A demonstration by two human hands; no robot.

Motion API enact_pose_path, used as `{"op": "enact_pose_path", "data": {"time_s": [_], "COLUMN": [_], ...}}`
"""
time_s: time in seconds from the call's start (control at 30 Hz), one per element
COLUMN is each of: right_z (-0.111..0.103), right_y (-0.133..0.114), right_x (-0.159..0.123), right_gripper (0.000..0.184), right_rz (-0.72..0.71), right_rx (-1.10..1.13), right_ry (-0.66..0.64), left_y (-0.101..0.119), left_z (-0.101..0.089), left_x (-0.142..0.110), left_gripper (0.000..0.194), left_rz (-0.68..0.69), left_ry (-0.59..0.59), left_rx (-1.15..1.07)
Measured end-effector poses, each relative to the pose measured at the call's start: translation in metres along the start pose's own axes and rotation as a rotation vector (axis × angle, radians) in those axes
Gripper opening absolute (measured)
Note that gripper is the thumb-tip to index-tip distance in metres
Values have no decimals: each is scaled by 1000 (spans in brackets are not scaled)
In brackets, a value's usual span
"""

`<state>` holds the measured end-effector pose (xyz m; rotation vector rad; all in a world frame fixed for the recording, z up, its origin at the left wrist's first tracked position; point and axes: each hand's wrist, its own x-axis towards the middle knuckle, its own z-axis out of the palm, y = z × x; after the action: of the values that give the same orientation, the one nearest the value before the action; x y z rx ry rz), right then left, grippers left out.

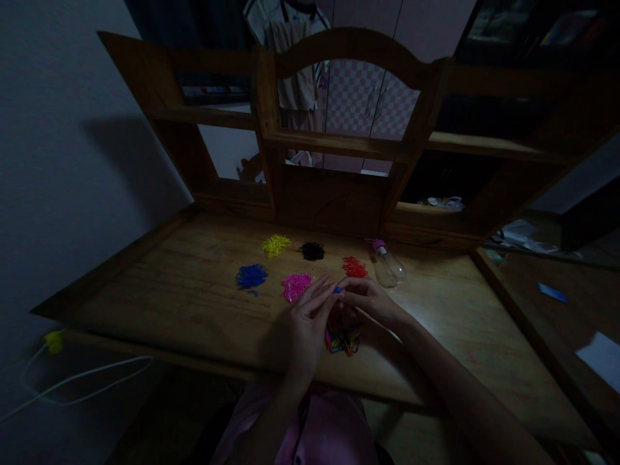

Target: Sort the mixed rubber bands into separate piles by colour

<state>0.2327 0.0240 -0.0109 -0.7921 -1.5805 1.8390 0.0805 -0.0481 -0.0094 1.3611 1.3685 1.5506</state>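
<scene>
The left hand (305, 316) and the right hand (372, 302) meet fingertip to fingertip over the near part of the bench (194, 278), nearly closed around a small blue piece (338, 290). Both sets of fingertips appear to pinch it, likely because something so slight needs a fine two-sided grip; which hand bears it more firmly I cannot tell. The left fingers lie long and close together, while the right ones curl in

Just below the hands, partly hidden by them, lies a mixed-colour heap (343, 341), close to the body, presumably for an easy reach. Beyond it the pieces lie grouped by colour: a blue pile (251, 276), a pink pile (296, 286), a red pile (354, 267), a yellow pile (276, 245) and a black pile (312, 251). The gaps between them probably keep the colours from mingling. The clear bottle (389, 268) with its pink cap lies beside the red pile, perhaps set aside there

No brand or label can be read; any print on the blue card (552, 292) at far right is too small and dim
</scene>
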Motion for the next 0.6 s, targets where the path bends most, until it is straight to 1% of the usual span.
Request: {"op": "enact_pose_path", "data": {"time_s": [0.07, 0.17, 0.27, 0.37, 0.47, 0.6], "right_z": [-1, -1, 2, 4, 3, -2], "right_y": [0, -4, -12, -16, -15, -10], "right_x": [0, -2, -4, -5, -5, -4], "right_gripper": [32, 31, 30, 34, 35, 31], "right_rz": [-3, -6, -16, -13, 10, 2], "right_rx": [-10, -53, -68, -77, -109, -146], "right_ry": [4, -5, -73, -128, -101, -10], "left_y": [1, 3, 2, 1, 3, 9], "left_z": [-1, -3, -8, -13, -17, -20], "left_x": [0, -2, -2, -2, -2, -3], "left_gripper": [25, 24, 26, 29, 33, 33], "left_rz": [31, 91, 138, 201, 255, 326], "left_ry": [-27, -17, -16, -27, -91, -149], "left_rx": [15, 95, 223, 346, 413, 395]}}
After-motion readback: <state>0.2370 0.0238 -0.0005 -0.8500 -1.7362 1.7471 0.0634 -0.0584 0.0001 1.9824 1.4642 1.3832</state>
